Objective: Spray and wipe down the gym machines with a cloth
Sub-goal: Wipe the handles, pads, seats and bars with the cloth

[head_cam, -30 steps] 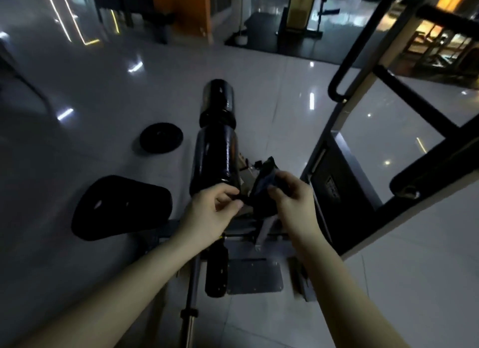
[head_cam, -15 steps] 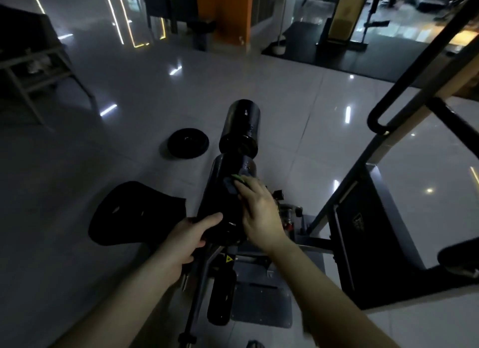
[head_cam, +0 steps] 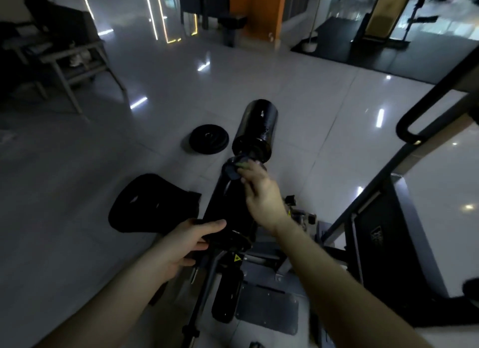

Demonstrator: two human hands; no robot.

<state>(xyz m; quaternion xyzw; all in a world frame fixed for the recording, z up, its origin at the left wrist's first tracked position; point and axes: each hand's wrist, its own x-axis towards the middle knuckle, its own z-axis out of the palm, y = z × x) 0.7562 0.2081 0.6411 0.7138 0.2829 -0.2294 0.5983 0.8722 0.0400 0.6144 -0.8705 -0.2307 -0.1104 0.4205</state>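
Observation:
A gym machine's near black roller pad [head_cam: 228,207] runs away from me in the middle of the view, with a second roller pad [head_cam: 256,126] beyond it. My right hand [head_cam: 259,189] holds a dark cloth [head_cam: 233,170] with a greenish edge against the far end of the near pad. My left hand [head_cam: 186,240] grips the near end of that pad, thumb on top. No spray bottle shows.
A black seat pad [head_cam: 145,205] lies left of the roller. A weight plate [head_cam: 208,139] rests on the tiled floor behind it. The machine's dark frame and handle [head_cam: 414,129] rise at right, with a footplate [head_cam: 267,311] below. A bench [head_cam: 70,62] stands far left.
My right hand slid with the cloth from beside the pad's near end up along it to its far end. My left hand let go of the cloth and took the pad's near end.

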